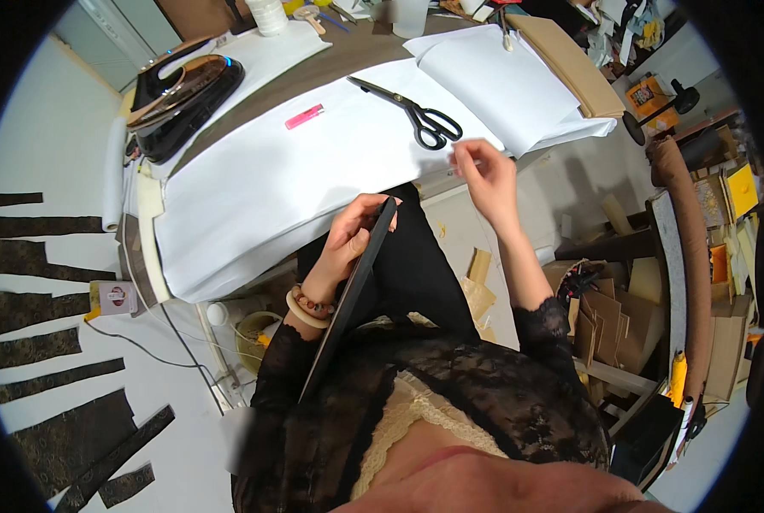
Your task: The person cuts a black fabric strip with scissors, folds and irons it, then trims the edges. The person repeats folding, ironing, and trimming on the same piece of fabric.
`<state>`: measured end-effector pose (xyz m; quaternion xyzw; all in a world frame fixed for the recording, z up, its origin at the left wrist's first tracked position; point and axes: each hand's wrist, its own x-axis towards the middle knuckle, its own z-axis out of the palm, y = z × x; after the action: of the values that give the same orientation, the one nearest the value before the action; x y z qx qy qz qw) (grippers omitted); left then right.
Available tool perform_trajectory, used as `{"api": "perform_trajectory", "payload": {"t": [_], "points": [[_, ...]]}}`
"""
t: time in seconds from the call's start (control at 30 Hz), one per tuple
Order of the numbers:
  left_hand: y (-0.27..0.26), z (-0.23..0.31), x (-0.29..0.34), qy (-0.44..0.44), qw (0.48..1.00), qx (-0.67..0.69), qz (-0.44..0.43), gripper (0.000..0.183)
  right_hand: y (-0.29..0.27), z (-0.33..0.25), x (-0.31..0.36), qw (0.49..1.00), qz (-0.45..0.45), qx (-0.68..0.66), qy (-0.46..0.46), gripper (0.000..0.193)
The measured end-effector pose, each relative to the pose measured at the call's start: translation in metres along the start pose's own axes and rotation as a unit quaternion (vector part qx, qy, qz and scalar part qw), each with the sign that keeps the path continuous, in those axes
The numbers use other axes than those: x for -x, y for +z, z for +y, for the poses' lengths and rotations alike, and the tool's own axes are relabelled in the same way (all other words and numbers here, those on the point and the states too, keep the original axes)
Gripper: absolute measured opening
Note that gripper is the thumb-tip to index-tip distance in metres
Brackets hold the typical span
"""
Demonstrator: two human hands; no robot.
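My left hand (353,237) is closed on the upper end of a long, thin black strip (350,299), fingers wrapped over its edge. The strip is seen nearly edge-on and slants down across my lap toward my left forearm. Bent inward, the fingers of my right hand (490,181) come together in a pinch just off the table's front edge; whatever may be between them is too small to make out. Black-handled scissors (412,109) lie just beyond that hand on white paper (236,192). Left of them is a pink lighter-like object (304,117).
A steam iron (181,107) stands at the table's left end. Stacked white sheets (493,81) and a brown board (561,64) cover the right end. Dark patterned strips (40,303) hang or lie at far left. Cardboard pieces (600,321) crowd the right side.
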<state>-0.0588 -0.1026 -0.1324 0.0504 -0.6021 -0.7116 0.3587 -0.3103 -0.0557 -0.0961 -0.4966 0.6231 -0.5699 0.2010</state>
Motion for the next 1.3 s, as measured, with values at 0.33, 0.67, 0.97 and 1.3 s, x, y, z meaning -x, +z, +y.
{"api": "perform_trajectory", "payload": {"t": [0.33,0.67,0.97,1.3], "points": [[-0.017,0.037,-0.025,0.009,0.989,-0.149,-0.016,0.040,0.031,0.041,-0.094,0.892,-0.166,0.402,-0.123,0.037],[-0.024,0.035,-0.055,-0.037,0.992,-0.076,0.091,0.028,0.032,0.043,-0.113,0.882,-0.236,0.400,-0.078,0.039],[-0.062,-0.001,-0.076,-0.052,0.943,-0.141,0.297,0.017,-0.003,0.033,-0.041,0.948,-0.017,0.226,-0.225,0.044],[-0.131,-0.067,-0.204,-0.070,0.745,-0.634,0.196,0.019,0.004,0.048,0.015,0.996,0.055,0.068,-0.034,0.041]]}}
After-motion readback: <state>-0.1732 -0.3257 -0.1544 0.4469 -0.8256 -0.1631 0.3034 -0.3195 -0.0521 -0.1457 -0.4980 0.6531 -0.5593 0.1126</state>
